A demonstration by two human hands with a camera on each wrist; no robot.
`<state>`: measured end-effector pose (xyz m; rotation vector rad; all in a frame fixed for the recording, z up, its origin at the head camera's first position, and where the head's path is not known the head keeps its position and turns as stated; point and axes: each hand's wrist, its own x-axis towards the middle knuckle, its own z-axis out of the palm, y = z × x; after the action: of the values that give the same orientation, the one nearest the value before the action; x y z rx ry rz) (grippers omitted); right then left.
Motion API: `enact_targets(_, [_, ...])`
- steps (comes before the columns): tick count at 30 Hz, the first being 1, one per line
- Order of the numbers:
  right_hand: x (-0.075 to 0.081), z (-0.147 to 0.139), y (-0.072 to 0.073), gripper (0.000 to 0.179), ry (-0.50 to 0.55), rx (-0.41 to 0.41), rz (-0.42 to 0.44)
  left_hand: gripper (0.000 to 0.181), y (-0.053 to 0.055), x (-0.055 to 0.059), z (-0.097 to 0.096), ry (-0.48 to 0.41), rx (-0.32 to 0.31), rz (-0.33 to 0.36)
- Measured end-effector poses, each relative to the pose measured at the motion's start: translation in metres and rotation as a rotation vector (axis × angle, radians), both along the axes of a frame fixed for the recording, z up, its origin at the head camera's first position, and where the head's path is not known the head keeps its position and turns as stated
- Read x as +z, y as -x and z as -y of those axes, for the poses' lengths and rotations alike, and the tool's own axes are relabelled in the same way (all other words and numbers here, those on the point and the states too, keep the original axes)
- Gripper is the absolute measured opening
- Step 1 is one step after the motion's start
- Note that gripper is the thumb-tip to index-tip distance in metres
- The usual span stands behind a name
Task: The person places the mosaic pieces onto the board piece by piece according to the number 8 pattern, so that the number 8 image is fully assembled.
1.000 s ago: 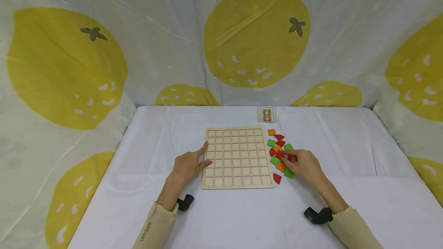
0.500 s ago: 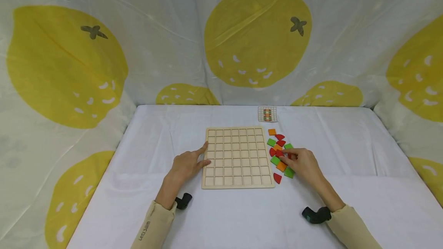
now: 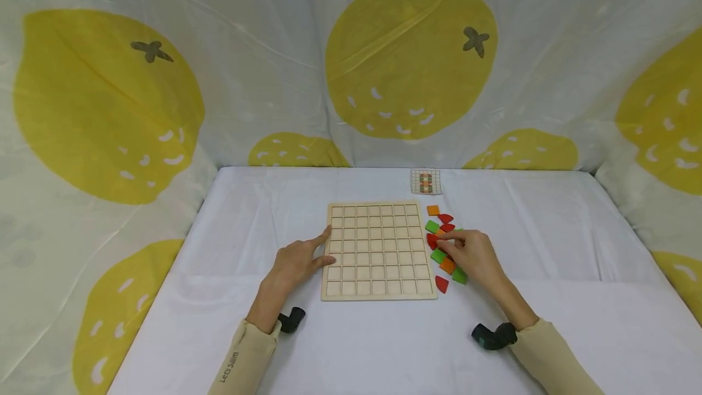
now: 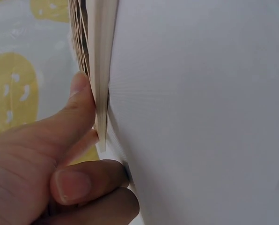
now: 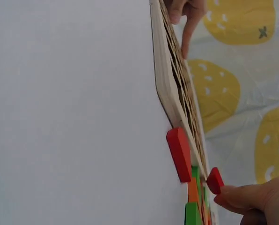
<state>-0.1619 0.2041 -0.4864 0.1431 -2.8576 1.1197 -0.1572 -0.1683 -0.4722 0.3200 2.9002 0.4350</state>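
Note:
A square wooden grid board [image 3: 378, 252] lies flat on the white-covered table. My left hand [image 3: 296, 262] rests at its left edge, with thumb and index finger touching the rim and the other fingers curled beneath the palm. Just beyond the board's right side, my right hand [image 3: 474, 256] pinches a red piece [image 5: 215, 180] between thumb and fingertip, raised above the pile. Under and around that hand lie a green square [image 3: 438, 255], an orange square [image 3: 447, 266] and several more pieces, some partly hidden. One red quarter-circle [image 3: 442, 284] sits apart at the near end.
A small pattern card [image 3: 425, 181] with a coloured design on a grid lies behind the board. A lone orange square [image 3: 433, 210] tops the far end of the pile. White cloth printed with yellow lemons [image 3: 411, 56] hangs around the table's back and sides.
My right hand has shifted slightly left and lifted a red piece from the pile towards the board. My left hand stays at the board's left edge.

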Motion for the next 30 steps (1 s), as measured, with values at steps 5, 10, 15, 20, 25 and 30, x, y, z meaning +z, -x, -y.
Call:
enact_targets(5, [0.003,0.015,0.008,0.019,0.027,-0.001,0.023,0.075,0.000,0.000,-0.002,-0.011,0.001,-0.007])
enact_targets(10, [0.002,0.023,0.014,0.029,-0.015,-0.004,0.034,0.075,0.000,0.001,-0.004,-0.004,0.000,-0.021])
enact_targets(15, [0.001,0.027,0.017,0.033,-0.048,-0.003,-0.003,0.075,0.000,0.001,-0.006,-0.001,0.006,-0.015])
enact_targets(20, [0.000,0.027,0.019,0.035,-0.044,0.006,-0.008,0.075,0.001,0.002,-0.005,-0.004,0.004,-0.009])
enact_targets(25, [-0.001,0.029,0.022,0.034,-0.018,0.013,0.010,0.076,0.001,0.003,-0.002,-0.011,0.014,0.014])
enact_targets(30, [-0.001,0.037,0.028,0.032,0.039,0.039,0.008,0.078,0.001,0.003,0.002,-0.020,0.017,0.033])
